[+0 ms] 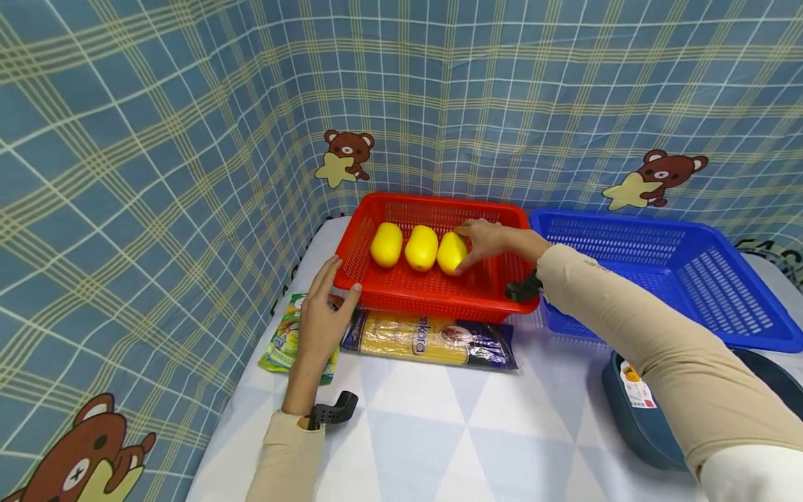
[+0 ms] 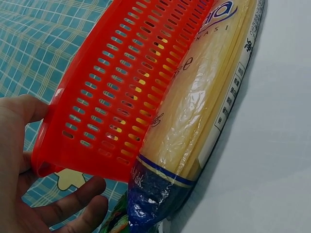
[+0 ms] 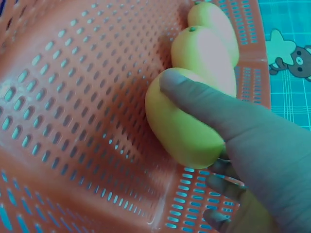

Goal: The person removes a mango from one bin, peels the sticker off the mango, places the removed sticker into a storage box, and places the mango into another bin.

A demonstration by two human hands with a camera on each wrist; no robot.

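Inside the red basket [image 1: 433,279], near the back edge of the table [image 1: 439,418], three yellow mangoes are lying side by side in a row. The right hand [image 1: 489,240] is curling its thumb and fingers round the rightmost mango [image 1: 452,252], which is resting on the basket floor and touching the middle mango [image 1: 422,247]; the left mango [image 1: 386,244] is lying just beside that one. In the right wrist view the thumb [image 3: 194,94] is pressing over the top of the gripped mango [image 3: 180,126].

The left hand [image 1: 323,314] is cupping the basket's front left corner, its thumb hooked over the rim and its fingers lying almost straight along the outer wall. In the left wrist view the fingers [image 2: 68,206] are reaching under the perforated red wall [image 2: 121,97].

A clear pack of spaghetti [image 1: 433,338] is lying along the basket's front wall, touching it. A green snack packet [image 1: 285,341] is lying partly under the left hand, near the table's left edge. A blue basket [image 1: 665,272] is standing just beside the red one, on its right. A dark blue tub [image 1: 633,411] is sitting near the table's right edge, partly hidden by the right sleeve [image 1: 659,362].
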